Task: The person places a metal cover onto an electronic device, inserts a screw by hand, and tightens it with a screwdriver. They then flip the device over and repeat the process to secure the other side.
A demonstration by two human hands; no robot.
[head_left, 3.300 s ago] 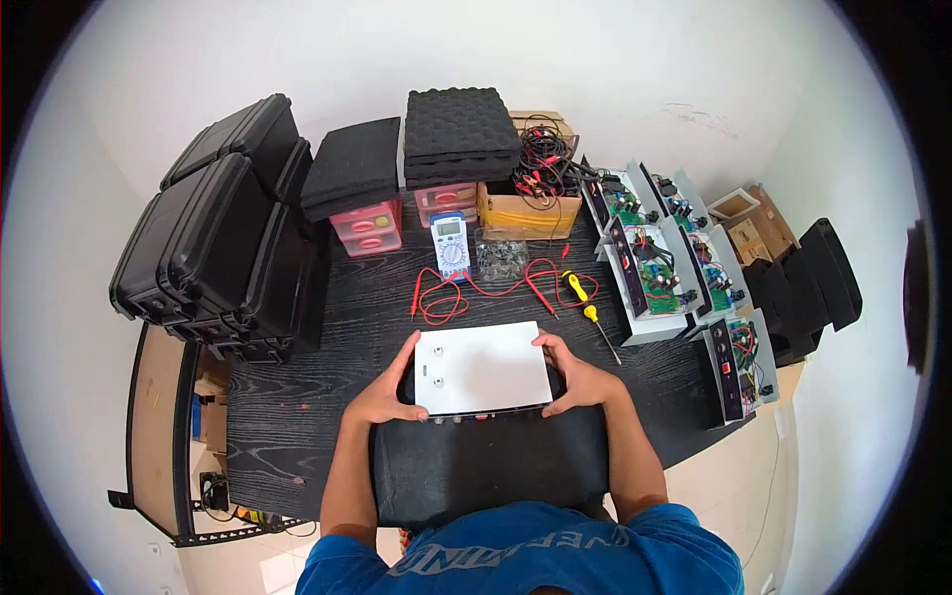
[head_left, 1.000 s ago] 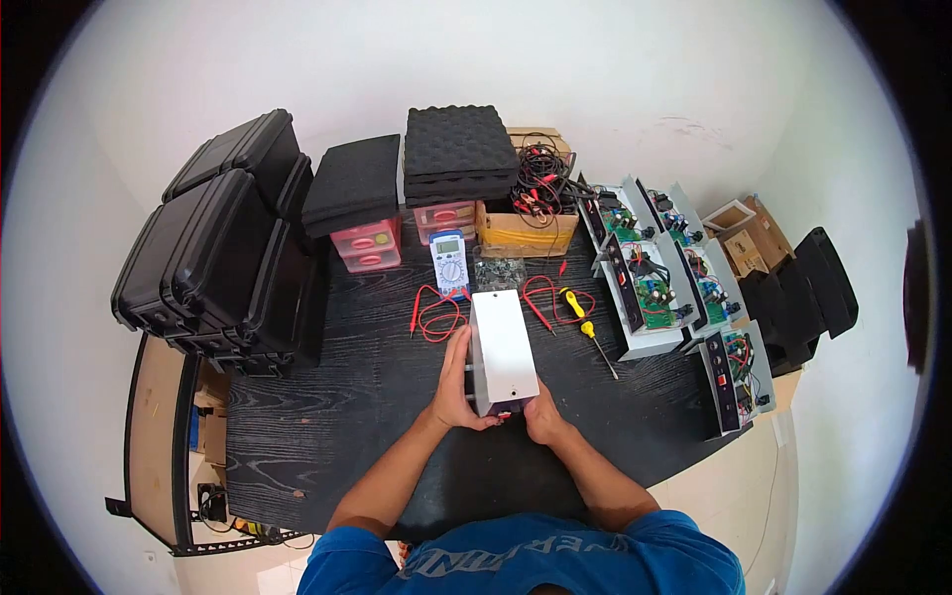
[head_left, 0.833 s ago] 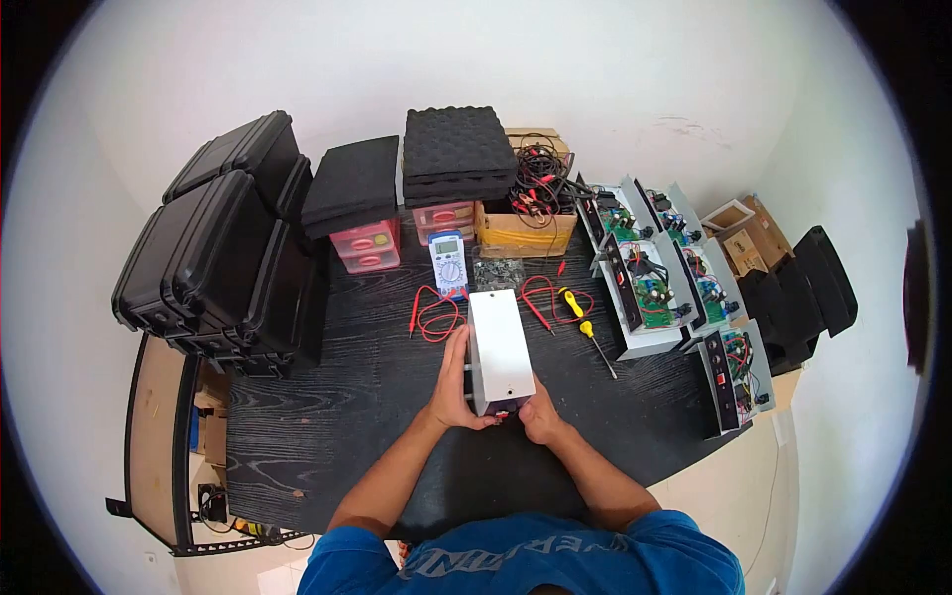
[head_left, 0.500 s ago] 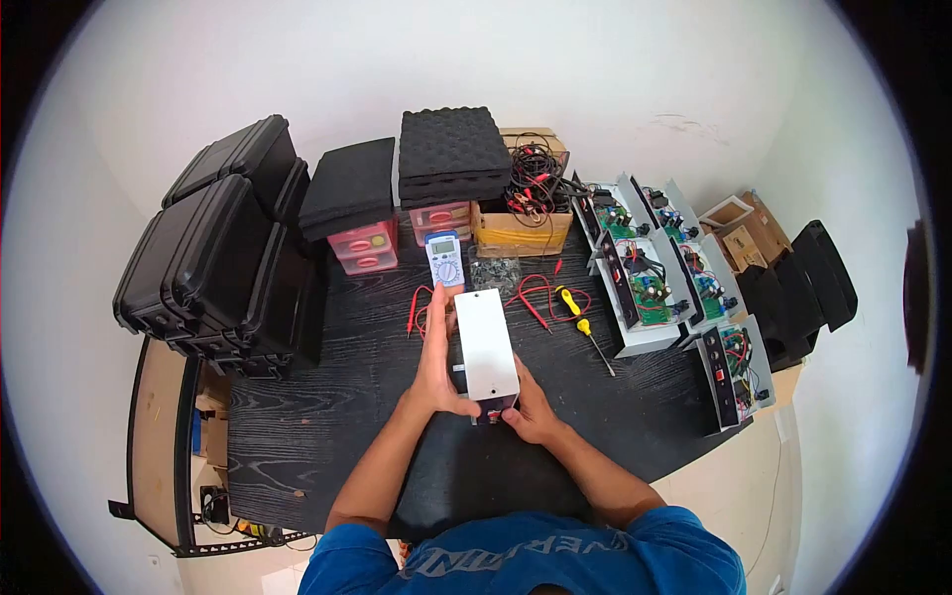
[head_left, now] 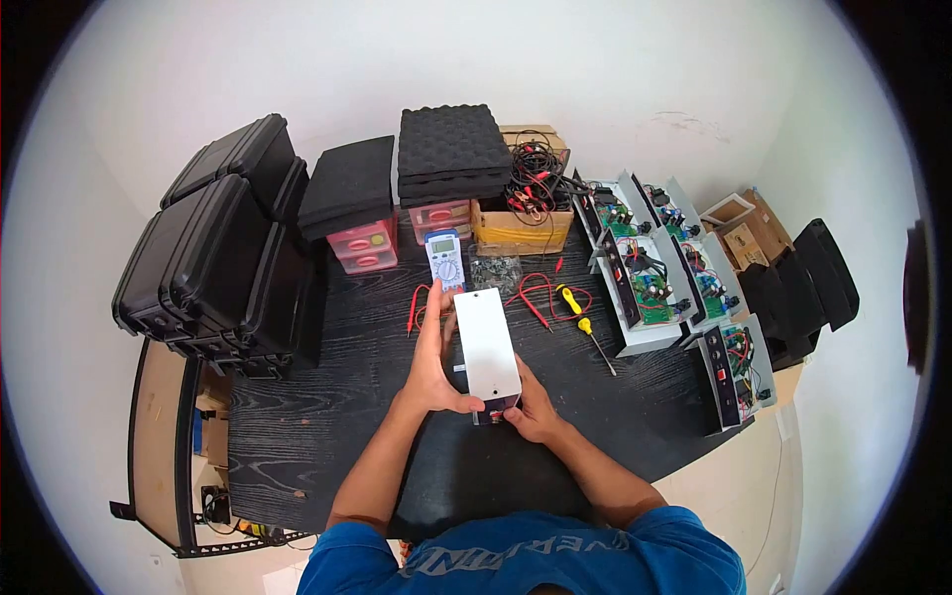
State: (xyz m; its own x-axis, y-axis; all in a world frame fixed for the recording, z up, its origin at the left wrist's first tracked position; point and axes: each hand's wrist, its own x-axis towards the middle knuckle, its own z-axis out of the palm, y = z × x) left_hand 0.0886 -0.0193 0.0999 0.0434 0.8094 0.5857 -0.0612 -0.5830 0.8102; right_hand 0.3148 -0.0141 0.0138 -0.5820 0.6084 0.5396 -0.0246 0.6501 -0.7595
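Note:
A white metal box (head_left: 489, 342) with a dark front panel is held between my two hands over the black table. My left hand (head_left: 432, 363) is on its left side, the thumb pressed at the near corner and the fingers stretched along the side. Gripping the near right corner is my right hand (head_left: 535, 407), its fingers partly hidden by the box. Just beyond the box lies a blue-and-white multimeter (head_left: 446, 262), with red test leads (head_left: 535, 312) on both sides. A yellow screwdriver (head_left: 585, 327) rests to the right.
Black hard cases (head_left: 203, 253) are stacked at the left. Foam sheets (head_left: 451, 144) sit on red drawer boxes (head_left: 362, 243) at the back, beside a cardboard box (head_left: 521, 238) of cables. Several open enclosures with circuit boards (head_left: 650, 288) stand right. A bag of small parts (head_left: 496, 273) lies mid-table.
My left hand has shifted slightly left along the box, its fingers a little farther from the side. The box and my right hand have barely moved.

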